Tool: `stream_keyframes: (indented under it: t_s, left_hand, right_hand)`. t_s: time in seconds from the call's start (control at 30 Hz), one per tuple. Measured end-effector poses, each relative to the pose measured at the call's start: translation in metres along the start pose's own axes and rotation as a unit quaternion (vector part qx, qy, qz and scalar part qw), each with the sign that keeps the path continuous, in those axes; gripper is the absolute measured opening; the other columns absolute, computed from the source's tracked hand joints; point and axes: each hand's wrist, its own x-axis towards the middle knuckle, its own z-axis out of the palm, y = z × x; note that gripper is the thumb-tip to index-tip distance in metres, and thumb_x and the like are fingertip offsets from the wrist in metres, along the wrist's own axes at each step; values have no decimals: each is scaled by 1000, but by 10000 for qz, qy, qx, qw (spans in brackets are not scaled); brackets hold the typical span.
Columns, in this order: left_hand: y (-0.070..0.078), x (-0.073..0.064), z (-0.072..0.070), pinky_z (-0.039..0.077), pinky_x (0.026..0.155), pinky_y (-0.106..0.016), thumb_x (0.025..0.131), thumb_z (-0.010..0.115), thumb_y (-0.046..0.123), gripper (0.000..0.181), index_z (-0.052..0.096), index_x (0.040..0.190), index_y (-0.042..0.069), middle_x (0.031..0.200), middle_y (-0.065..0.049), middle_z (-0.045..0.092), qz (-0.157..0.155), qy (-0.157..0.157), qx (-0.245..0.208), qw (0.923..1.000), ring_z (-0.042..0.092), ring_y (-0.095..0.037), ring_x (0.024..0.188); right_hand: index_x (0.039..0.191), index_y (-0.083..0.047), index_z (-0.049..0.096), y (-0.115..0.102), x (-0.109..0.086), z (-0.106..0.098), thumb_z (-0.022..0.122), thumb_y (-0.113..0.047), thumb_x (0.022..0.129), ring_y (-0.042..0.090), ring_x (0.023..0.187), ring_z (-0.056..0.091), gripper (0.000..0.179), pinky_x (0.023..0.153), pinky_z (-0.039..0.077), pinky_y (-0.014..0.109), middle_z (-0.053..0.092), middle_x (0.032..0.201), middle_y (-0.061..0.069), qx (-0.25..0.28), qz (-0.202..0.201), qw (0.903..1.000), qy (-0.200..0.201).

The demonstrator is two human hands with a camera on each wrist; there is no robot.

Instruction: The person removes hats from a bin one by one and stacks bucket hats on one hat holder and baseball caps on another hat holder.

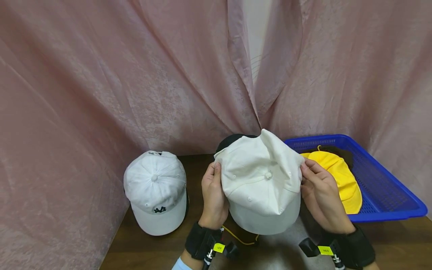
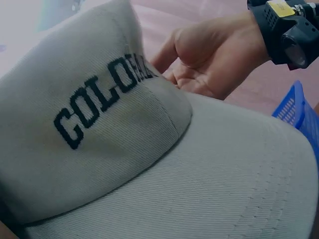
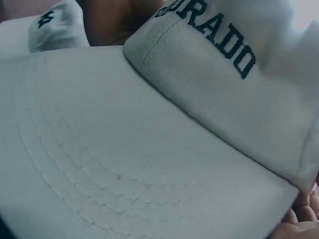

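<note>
A cream baseball cap is held up between both hands, its brim toward the person and its crown creased. My left hand grips the cap's left edge, thumb on top. At the opposite edge, my right hand pinches the fabric between thumb and fingers. Dark lettering runs across the front of the cream cap in the left wrist view, and the right wrist view shows more of it on the cap. Most of the left fingers are hidden under the cap.
A white cap with a dark logo sits at left on the brown table. Behind the held cap, a black thing peeks out. At right, a blue basket holds a yellow hat and something dark. Pink curtains hang behind.
</note>
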Motion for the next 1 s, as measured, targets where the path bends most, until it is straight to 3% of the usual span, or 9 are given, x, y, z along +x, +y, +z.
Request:
stream_keyframes:
  t_s: [0.27,1.0]
  left_hand:
    - [6,4,-3,49,74,-25,106,51,34,27,59,96,10,97,-4,55,156,15,-102,9998,58,-16,90]
    - [23,9,-28,50,69,-23,108,48,31,26,58,94,12,93,-2,57,242,11,-425,9988,60,-14,82]
  right_hand:
    - [131,-3,55,6,4,12,44,-8,108,14,106,60,26,93,49,23,58,123,6,-199,36,9993,309]
    - [132,-1,45,21,8,30,46,-12,109,15,109,55,26,98,47,24,49,127,9,-411,381,9982,216]
